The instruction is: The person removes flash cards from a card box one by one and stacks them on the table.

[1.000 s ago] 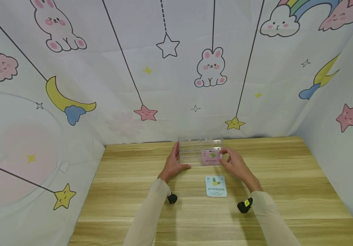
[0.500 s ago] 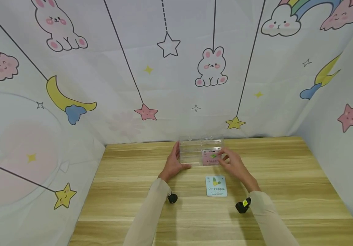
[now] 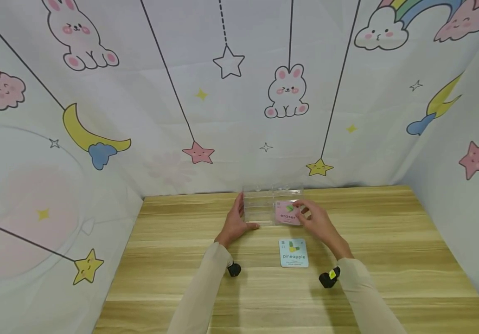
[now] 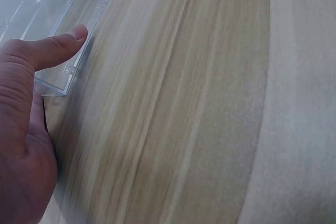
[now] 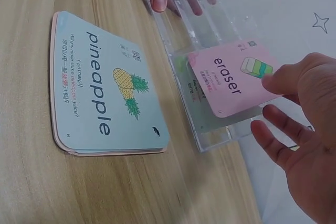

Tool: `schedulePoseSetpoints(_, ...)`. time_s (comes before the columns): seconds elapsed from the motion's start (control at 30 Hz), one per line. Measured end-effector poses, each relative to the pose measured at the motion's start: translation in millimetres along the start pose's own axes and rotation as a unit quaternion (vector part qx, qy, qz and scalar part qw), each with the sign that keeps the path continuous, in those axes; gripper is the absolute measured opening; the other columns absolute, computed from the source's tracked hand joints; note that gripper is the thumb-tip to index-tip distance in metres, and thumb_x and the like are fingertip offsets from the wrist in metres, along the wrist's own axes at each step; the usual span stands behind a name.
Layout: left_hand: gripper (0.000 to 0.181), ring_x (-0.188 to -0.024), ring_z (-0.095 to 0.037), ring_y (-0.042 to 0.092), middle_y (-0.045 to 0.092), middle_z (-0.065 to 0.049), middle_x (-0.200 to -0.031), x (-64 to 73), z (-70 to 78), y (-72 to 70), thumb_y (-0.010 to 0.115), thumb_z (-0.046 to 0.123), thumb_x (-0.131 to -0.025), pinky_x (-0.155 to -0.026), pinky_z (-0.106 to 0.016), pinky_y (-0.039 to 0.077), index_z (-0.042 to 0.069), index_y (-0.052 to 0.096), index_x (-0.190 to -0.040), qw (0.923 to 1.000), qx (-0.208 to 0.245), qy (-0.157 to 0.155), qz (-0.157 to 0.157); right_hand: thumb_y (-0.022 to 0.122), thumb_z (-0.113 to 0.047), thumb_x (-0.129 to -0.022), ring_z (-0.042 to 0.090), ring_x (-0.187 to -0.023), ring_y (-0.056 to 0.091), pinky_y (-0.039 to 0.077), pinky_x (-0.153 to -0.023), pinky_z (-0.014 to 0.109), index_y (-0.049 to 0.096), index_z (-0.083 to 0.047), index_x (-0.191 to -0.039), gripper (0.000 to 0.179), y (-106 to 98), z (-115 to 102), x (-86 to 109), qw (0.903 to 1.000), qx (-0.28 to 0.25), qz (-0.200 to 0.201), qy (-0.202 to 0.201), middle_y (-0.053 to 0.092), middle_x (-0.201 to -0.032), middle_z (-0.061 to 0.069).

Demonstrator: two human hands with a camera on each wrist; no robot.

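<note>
A clear plastic rack with several compartments stands at the back of the table. My left hand holds its left end, thumb along the front edge and fingers at the side. With thumb and forefinger, my right hand pinches a pink "eraser" card by its edge at the rack's front right compartment. Behind that card, in the right wrist view, a greenish card shows through the clear plastic. A stack of cards topped by a blue "pineapple" card lies in front of the rack.
The wooden table reaches back to a white printed cloth hanging right behind the rack. More cloth hangs along the sides. A black wrist camera is strapped to the left wrist, another to the right.
The eraser card tilted at the rack half a second ago and now sits slightly higher and further right, with the right fingers on it. Left hand, rack and pineapple stack have stayed put.
</note>
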State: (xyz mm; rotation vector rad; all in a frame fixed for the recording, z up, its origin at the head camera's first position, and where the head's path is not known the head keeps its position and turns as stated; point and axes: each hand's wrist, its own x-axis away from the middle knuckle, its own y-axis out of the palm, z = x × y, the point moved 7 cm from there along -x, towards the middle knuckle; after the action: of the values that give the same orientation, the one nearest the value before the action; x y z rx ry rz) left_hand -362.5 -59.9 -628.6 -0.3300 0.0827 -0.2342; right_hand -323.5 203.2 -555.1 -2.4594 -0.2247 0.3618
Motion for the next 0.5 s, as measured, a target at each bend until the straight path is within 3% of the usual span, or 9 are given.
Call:
schedulePoseSetpoints(0.2, 0.126, -0.154, -0.023, 0.028, 0.019, -0.008, -0.172, -1.4, -1.9, 0.0, 0.094, 0.005, -0.075, -0.124, -0.031, 0.029, 0.016, 0.009, -0.168, 1.0000, -0.003, -0.004, -0.001, 0.069, 0.001, -0.097, 0.030, -0.103, 0.064, 0.061, -0.082, 0.042, 0.065, -0.005, -0.130, 0.033, -5, -3, 1.5, 0.9999, 0.003, 0.014, 0.001, 0.066, -0.126, 0.015)
schedulePoseSetpoints(0.5, 0.125, -0.154, -0.025, 0.028, 0.020, -0.010, -0.171, 0.0, 1.1, -0.7, 0.093, 0.005, -0.076, -0.124, -0.034, 0.030, 0.015, 0.009, -0.168, 1.0000, 0.000, 0.006, -0.003, 0.072, 0.003, -0.094, 0.031, -0.100, 0.068, 0.063, -0.083, 0.042, 0.064, -0.003, -0.131, 0.038, -13, -8, 10.2, 0.9994, -0.023, 0.022, -0.008, 0.065, -0.127, 0.017)
